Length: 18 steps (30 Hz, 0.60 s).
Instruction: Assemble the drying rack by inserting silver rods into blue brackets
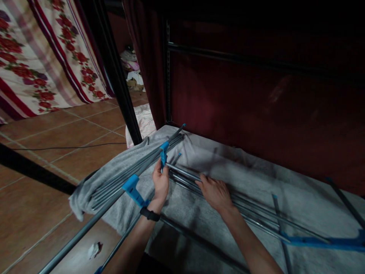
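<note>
I have the left hand pinching a bracket between thumb and fingers, apparently to steady it against the push of the rod. The rod's end sits right at those fingers; in this dim light I can't tell whether it is seated in the bracket or only touching it. The right hand curls its fingers over the same rod, a little way along, which I take to be for aiming it. Loose rods lie under the right fingers and run out past them, lying on the blanket, whose soft nap probably stops them rolling. Left of the left fingers, a bundle rests lengthwise on the blanket, likely for easy reach. A second bracket is nearer me than the left fingers, its upper end on a pole.
</note>
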Each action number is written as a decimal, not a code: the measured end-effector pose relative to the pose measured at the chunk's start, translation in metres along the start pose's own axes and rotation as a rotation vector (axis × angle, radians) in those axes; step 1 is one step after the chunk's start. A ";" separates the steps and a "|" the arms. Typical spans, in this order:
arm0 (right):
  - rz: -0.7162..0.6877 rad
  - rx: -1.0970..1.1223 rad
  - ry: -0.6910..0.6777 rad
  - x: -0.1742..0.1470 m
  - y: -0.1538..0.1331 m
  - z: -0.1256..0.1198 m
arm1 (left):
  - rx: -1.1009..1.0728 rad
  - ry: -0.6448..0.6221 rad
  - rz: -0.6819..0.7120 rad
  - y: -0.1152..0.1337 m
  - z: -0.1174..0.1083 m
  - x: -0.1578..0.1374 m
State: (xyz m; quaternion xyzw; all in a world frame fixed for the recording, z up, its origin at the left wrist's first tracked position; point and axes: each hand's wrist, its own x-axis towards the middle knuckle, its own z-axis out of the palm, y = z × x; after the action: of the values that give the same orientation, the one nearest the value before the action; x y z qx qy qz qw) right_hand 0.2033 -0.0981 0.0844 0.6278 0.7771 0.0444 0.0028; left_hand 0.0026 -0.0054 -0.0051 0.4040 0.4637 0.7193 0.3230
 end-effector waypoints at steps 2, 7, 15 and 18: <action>-0.007 -0.002 0.003 0.000 0.001 0.000 | 0.008 0.004 -0.008 0.000 0.001 0.000; 0.000 0.004 -0.001 0.000 0.001 0.000 | 0.032 0.023 -0.028 0.001 0.002 0.000; -0.002 0.044 0.024 -0.001 0.000 -0.001 | 0.058 0.036 -0.043 -0.005 -0.001 0.003; -0.005 0.052 0.021 -0.001 0.001 -0.001 | 0.058 0.029 -0.036 -0.004 -0.001 0.003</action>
State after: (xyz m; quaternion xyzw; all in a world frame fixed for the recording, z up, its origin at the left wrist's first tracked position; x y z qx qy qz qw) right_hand 0.2042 -0.0985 0.0859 0.6253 0.7795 0.0306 -0.0218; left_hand 0.0009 -0.0019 -0.0081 0.3944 0.4960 0.7055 0.3173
